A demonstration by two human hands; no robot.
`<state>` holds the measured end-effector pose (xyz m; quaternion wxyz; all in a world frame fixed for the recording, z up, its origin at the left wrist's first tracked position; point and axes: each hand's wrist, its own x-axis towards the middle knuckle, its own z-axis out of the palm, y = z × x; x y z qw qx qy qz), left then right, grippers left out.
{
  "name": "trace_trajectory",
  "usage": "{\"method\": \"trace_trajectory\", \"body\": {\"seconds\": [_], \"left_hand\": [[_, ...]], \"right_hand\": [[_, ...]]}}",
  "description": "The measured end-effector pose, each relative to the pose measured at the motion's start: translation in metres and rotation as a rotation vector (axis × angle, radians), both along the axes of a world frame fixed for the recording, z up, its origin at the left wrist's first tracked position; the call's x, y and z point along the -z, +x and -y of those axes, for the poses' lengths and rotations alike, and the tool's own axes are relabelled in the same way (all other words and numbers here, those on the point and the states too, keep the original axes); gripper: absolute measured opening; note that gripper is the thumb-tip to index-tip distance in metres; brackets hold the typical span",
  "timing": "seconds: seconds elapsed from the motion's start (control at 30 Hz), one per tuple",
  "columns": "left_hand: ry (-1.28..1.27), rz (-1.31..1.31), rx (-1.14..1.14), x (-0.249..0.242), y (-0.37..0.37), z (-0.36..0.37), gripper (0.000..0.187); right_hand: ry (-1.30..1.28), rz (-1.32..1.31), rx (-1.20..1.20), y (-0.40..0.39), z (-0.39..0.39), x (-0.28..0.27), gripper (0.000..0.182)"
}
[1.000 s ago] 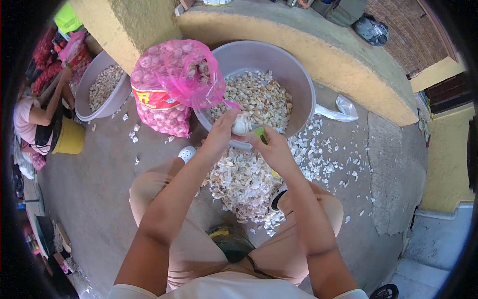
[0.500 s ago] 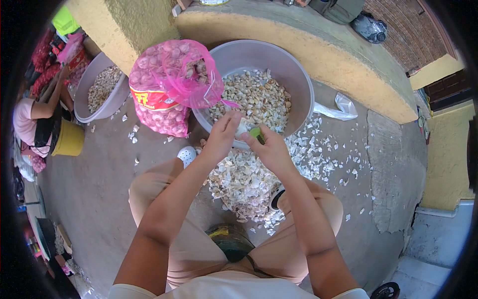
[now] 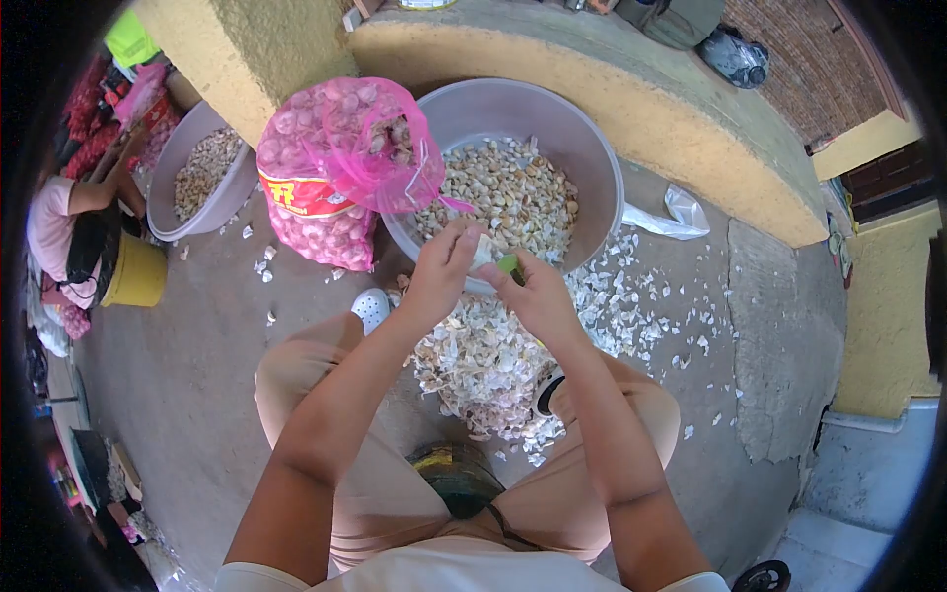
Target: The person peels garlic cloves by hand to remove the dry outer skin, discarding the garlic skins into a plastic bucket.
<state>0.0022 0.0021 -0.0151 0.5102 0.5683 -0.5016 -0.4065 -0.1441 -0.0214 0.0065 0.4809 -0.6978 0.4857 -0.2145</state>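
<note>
My left hand (image 3: 441, 268) is closed around a whitish garlic bulb (image 3: 482, 251), much of it hidden by the fingers. Close beside it, my right hand (image 3: 541, 299) grips a small knife with a green handle (image 3: 508, 264); its blade cannot be made out. Both hands meet over the near rim of a large pale tub (image 3: 604, 176), which holds many loose garlic cloves (image 3: 523, 202). Beneath my hands, a heap of papery garlic skins (image 3: 483, 365) lies on the floor between my feet.
A pink mesh sack of garlic (image 3: 321, 148) leans against the tub's left side. Behind the tub curves a low yellow wall (image 3: 592, 109), with a silvery wrapper (image 3: 681, 212) near it. At left, another person (image 3: 74, 222) sits beside a second tub (image 3: 163, 212) and a yellow bucket (image 3: 136, 274).
My left hand and the garlic have turned slightly, and the green handle shows less between my hands. The person at left has shifted an arm.
</note>
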Motion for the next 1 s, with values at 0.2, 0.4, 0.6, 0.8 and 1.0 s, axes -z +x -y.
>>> {"method": "trace_trajectory", "body": {"seconds": [0.2, 0.4, 0.6, 0.8, 1.0], "left_hand": [[-0.030, 0.081, 0.001, -0.005, -0.001, -0.003, 0.027], [-0.033, 0.118, -0.005, -0.006, -0.001, -0.003, 0.027], [0.033, 0.086, 0.009, -0.009, -0.001, -0.005, 0.026], [-0.055, 0.106, -0.042, 0.001, -0.003, -0.005, 0.024], [0.025, 0.088, -0.181, 0.022, 0.000, 0.002, 0.032]], "right_hand": [[0.018, -0.019, -0.031, -0.001, 0.000, 0.006, 0.045], [0.057, -0.003, -0.031, 0.000, -0.001, 0.005, 0.045], [0.074, 0.010, -0.042, -0.001, 0.000, 0.007, 0.044], [0.072, 0.033, -0.069, -0.002, 0.001, 0.009, 0.044], [-0.164, -0.144, -0.249, 0.002, -0.003, 0.010, 0.037]]}}
